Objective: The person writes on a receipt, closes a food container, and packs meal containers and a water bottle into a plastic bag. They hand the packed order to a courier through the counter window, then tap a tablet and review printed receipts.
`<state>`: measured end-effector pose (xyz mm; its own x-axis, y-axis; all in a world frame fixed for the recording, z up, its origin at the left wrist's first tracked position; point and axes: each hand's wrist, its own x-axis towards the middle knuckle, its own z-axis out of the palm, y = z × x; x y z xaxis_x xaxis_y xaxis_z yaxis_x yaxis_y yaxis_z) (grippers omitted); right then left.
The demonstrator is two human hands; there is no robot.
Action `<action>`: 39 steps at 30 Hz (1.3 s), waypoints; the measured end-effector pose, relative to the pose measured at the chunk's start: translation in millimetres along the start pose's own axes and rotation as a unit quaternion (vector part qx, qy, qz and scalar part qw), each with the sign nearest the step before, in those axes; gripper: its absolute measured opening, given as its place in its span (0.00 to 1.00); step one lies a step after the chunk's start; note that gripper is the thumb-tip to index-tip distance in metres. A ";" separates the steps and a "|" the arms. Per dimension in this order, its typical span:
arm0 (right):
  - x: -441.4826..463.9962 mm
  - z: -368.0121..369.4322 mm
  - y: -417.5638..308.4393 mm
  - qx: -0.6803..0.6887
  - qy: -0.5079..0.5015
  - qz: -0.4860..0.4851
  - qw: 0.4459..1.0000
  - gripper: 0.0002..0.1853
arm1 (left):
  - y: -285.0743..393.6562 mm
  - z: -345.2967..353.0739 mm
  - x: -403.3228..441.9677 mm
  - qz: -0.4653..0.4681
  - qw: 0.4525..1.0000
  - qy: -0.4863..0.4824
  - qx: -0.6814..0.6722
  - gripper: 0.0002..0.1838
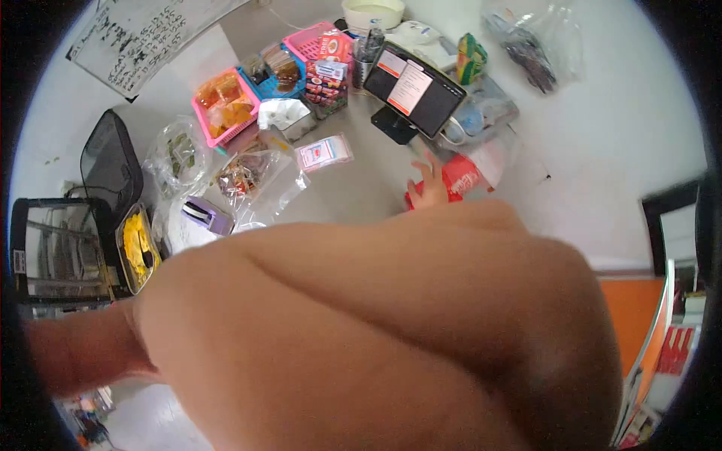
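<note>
A large blurred area of skin, apparently my left hand (pixel 361 323), is very close to the camera and covers the lower half of the view; its fingers cannot be made out. Beyond it, my right hand (pixel 430 189) rests on a red packet (pixel 461 177) on the grey-white table (pixel 361 180). Its visible fingers are spread, and its wrist is hidden. Just behind this hand stands a tilted tablet (pixel 414 89) with a lit screen. A small white-and-red packet (pixel 324 152) lies to the left.
Pink basket (pixel 226 107), blue basket (pixel 274 79) and a white bowl (pixel 373 13) line the back. Clear plastic bags (pixel 252 180), a purple-and-black object (pixel 207 216) and a container with yellow contents (pixel 138 248) are on the left. A dark frame (pixel 681 197) stands right.
</note>
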<state>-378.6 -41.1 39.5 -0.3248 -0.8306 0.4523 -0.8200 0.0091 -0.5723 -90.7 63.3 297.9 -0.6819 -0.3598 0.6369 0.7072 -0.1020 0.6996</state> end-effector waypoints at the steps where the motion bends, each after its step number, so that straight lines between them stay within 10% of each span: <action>1: -26.2 -2.6 -2.5 -0.005 0.001 0.013 1.000 0.20 | 6.8 8.7 -9.4 0.001 1.000 -0.020 -0.011 0.21; 14: -306.5 -117.4 -155.0 -0.024 0.128 0.313 0.941 0.19 | 86.3 30.5 -80.1 -0.014 0.965 -0.210 -0.159 0.24; 22: -400.4 -198.5 -265.6 -0.118 0.296 0.332 0.888 0.12 | 68.6 99.5 42.8 -0.133 0.822 -0.416 -0.365 0.26; 27: -476.4 -255.0 -306.2 -0.228 0.477 0.276 0.803 0.08 | 1.2 164.6 16.6 -0.116 0.846 -0.359 -0.376 0.19; 39: -659.2 -466.9 -157.2 -0.131 0.573 0.385 0.711 0.08 | -175.0 281.0 -93.5 -0.291 0.870 -0.338 -0.212 0.19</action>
<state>-255.6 765.0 150.7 -0.7733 0.4753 0.4196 -0.2010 0.4439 -0.8732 -203.2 375.4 206.9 -0.8004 0.4795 0.3597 0.1127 -0.4690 0.8760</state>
